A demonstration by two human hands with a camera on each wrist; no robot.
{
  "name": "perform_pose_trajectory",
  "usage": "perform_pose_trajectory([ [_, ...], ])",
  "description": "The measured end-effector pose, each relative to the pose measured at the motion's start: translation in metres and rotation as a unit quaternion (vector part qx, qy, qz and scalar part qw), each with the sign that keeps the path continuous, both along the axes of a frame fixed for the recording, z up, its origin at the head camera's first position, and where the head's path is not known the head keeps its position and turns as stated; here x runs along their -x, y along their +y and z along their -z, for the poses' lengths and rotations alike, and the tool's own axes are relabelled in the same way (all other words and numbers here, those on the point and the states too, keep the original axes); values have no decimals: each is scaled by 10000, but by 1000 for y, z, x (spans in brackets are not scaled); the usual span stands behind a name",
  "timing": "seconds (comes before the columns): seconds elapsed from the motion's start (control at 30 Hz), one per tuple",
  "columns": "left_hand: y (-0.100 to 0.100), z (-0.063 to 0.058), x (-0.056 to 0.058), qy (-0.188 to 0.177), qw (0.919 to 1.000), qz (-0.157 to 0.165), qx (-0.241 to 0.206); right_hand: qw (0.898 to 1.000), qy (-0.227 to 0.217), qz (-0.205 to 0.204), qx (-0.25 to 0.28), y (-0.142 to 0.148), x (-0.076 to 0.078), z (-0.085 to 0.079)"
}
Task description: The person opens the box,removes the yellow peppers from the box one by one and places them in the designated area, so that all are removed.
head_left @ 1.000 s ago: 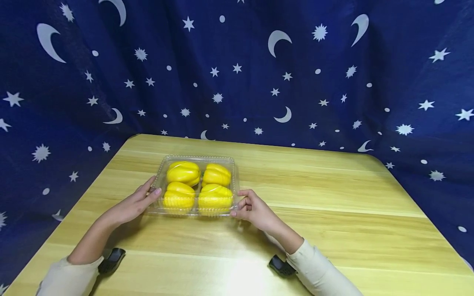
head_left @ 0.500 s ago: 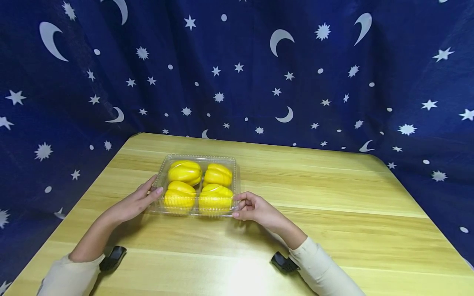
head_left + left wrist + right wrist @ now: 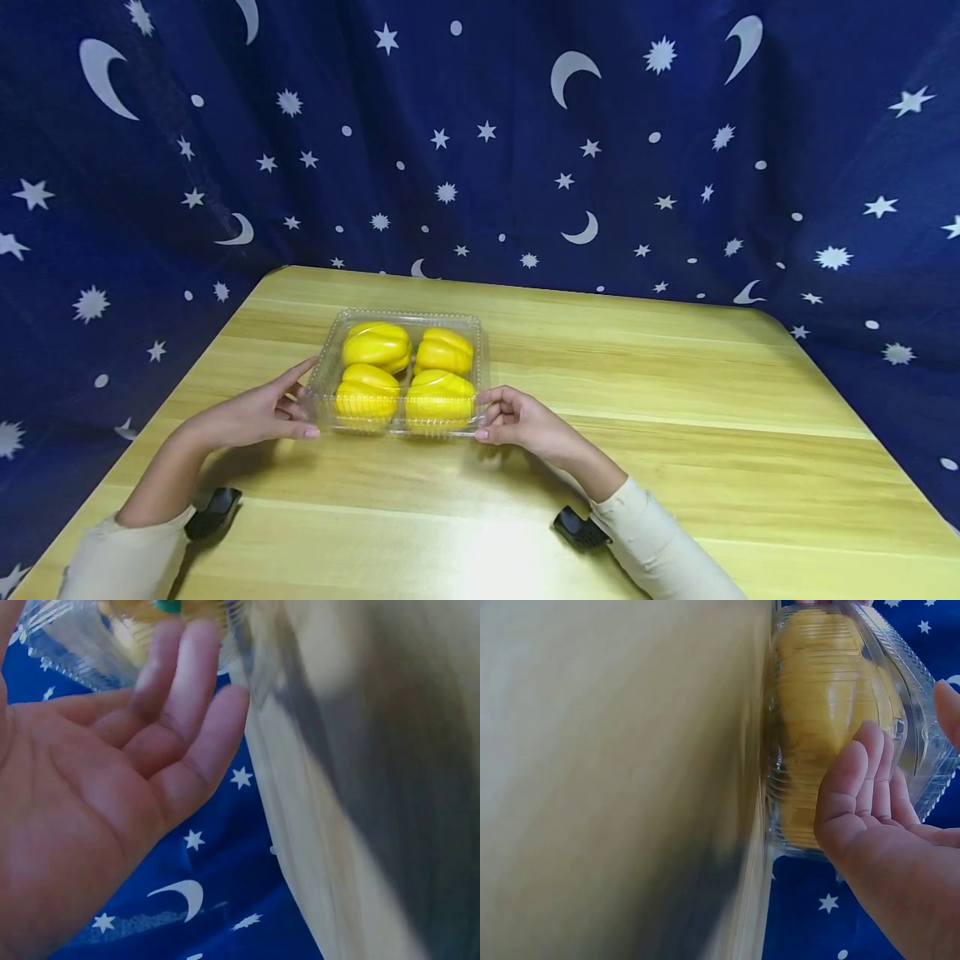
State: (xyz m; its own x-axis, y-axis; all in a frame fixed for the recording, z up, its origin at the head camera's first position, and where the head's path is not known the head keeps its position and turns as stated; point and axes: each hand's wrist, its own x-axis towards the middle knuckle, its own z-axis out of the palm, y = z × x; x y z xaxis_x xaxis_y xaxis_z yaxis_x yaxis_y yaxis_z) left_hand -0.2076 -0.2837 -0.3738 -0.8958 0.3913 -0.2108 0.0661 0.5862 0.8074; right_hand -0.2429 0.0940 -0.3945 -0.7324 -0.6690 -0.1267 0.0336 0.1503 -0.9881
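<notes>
A clear plastic clamshell container (image 3: 412,317) sits on the table, left of the middle, its lid closed over several yellow bell peppers (image 3: 377,347). At its left side is my left hand (image 3: 258,412), fingers loosely bent against the wall and thumb held away below the front left corner. In the left wrist view, the palm of that left hand (image 3: 90,780) faces the camera with nothing in it. My right hand (image 3: 532,427) touches the front right corner. The right wrist view shows its fingers (image 3: 844,784) laid along the container's side, the thumb apart from them.
The wooden table (image 3: 675,450) has rounded far corners. Behind and beside it hangs a dark blue curtain (image 3: 480,92) with white moons and stars. Black wrist devices (image 3: 213,512) are worn at both light sleeves (image 3: 123,558).
My left thumb has come off the container's edge and dropped lower, so the left hand is spread wider. The right hand stays at its corner. The head view has shifted slightly.
</notes>
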Motion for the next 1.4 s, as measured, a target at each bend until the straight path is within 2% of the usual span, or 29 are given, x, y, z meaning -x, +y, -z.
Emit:
perform_pose_trajectory([
  [0.17,-2,0,2,-29,9997,102,-199,10000,-29,-6,19,1,0,0],
  [0.5,1,4,4,211,9997,13,-153,10000,-56,9,-9,0,2,-1],
  [0.77,2,13,-2,144,9980,-282,-541,9999,-126,-83,39,-3,3,-1],
  [0.9,2,14,-4,293,9978,-434,-412,9996,-194,-152,102,-4,3,0],
  [1.13,5,16,-4,393,9968,-605,-351,9999,100,-109,-1,0,4,2],
  [1.4,12,17,-6,147,9946,-662,-787,10000,20,-79,52,2,3,1],
])
